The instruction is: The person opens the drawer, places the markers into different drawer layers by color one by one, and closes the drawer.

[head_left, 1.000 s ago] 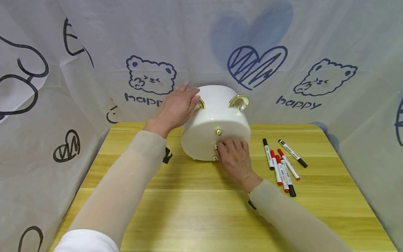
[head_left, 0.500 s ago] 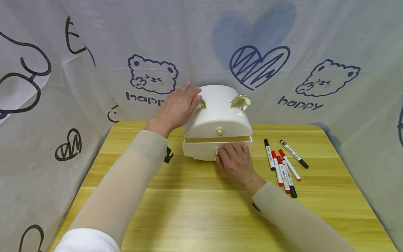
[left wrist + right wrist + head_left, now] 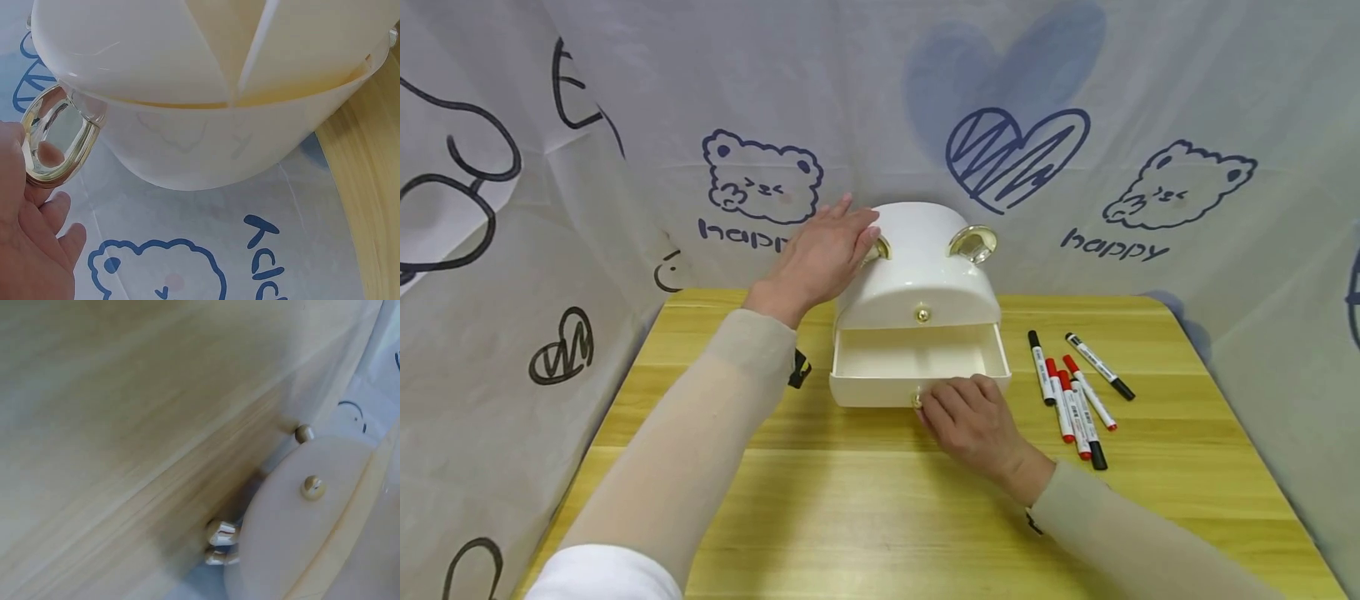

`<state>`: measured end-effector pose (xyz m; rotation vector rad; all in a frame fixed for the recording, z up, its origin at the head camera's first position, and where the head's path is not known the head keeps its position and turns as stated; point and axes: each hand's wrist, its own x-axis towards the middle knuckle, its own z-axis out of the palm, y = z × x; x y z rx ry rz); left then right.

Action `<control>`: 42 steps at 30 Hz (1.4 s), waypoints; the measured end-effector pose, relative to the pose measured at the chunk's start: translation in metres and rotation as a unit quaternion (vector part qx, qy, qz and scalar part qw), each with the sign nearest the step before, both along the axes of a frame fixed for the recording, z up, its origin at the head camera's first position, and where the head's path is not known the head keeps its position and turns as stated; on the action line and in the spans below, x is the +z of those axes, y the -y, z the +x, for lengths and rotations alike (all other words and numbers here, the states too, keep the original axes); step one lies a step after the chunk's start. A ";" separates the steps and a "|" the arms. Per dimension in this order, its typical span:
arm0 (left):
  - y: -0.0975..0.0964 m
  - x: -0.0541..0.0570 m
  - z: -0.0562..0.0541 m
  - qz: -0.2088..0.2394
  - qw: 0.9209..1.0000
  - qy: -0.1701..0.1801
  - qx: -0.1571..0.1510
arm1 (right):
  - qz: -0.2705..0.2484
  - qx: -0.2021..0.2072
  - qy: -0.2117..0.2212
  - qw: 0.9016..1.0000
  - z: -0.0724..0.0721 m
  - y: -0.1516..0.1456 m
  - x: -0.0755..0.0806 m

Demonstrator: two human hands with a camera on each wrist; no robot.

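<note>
A white rounded drawer box (image 3: pixel 917 225) with gold ears stands at the table's back edge. Its middle drawer (image 3: pixel 857 392) is pulled out, and the inside shows bare. My right hand (image 3: pixel 973 429) pinches the gold knob (image 3: pixel 917 401) on that drawer's front. My left hand (image 3: pixel 823 258) rests against the box's left gold ear (image 3: pixel 59 137), fingers extended over it in the head view. The upper drawer, with its own gold knob (image 3: pixel 922 314), is closed. In the right wrist view, a lower gold knob (image 3: pixel 312 487) and small gold feet (image 3: pixel 223 533) show; the right hand is out of that view.
Several red- and black-capped markers (image 3: pixel 1075 400) lie on the wooden table (image 3: pixel 850 517) to the right of the box. White cloth (image 3: pixel 880 100) printed with bears and hearts hangs close behind the box and along both sides.
The middle drawer has gone from closed to pulled well out, as my right hand drew its knob toward me. My left hand has stayed at the ear.
</note>
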<state>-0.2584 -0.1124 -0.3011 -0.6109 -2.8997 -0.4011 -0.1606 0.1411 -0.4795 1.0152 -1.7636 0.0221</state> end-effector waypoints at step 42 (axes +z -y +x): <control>0.002 0.000 0.000 0.007 1.000 -0.003 -0.011 | 0.035 0.113 -0.009 0.993 0.036 -0.015 0.015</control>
